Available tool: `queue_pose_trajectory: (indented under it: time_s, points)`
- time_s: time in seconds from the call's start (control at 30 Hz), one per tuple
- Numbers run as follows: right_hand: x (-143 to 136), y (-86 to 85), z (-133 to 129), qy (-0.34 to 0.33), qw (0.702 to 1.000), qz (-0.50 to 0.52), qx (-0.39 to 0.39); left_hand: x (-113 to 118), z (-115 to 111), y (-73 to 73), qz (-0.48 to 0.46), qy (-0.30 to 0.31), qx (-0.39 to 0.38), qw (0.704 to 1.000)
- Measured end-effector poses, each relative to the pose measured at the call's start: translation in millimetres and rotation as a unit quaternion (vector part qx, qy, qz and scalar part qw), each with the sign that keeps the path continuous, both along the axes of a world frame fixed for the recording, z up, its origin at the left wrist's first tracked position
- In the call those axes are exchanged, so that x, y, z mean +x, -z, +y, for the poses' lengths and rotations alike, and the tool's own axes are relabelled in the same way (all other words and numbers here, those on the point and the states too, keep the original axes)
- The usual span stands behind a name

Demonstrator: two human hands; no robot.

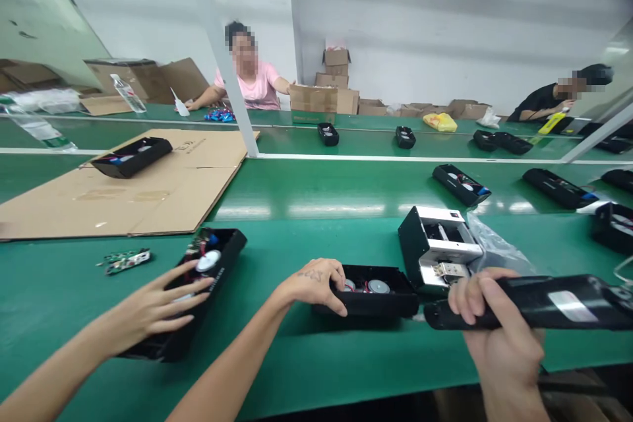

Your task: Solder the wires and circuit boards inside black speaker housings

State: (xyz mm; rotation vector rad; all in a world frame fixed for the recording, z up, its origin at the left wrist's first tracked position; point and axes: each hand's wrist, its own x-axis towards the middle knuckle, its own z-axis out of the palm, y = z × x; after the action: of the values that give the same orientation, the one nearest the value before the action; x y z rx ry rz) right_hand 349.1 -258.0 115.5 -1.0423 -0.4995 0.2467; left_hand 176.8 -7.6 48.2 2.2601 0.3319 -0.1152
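My left hand (319,285) is closed on the left end of a black speaker housing (370,306), thumb on the near wall and fingers over the rim. The housing lies open side up, with round silver discs and red wires inside. My right hand (499,316) is wrapped around a black electric screwdriver (539,303) held level. Its tip points left and is close to the housing's right end; whether they touch I cannot tell. Behind them stands a black and silver screw feeder (440,250).
At left, another person's hand (168,303) rests on a second black housing (227,254). Small circuit boards (127,260) lie beyond it, near flat cardboard (163,198). More housings (459,184) sit across the green bench. Two people work opposite. A clear plastic bag (499,244) adjoins the feeder.
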Motion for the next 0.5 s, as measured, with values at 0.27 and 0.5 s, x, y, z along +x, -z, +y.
queue_pose_trajectory:
  time_s: [0.27, 0.5]
  points:
    - [36, 59.5, -13, 0.103, 0.985, -0.023, -0.137, 26, 27, -5.6, 0.055, 0.022, -0.025, 0.998]
    - [33, 77.1, -11, 0.057, 0.984, -0.031, -0.164, -14, -25, 4.7, -0.013, 0.015, 0.081, 0.997]
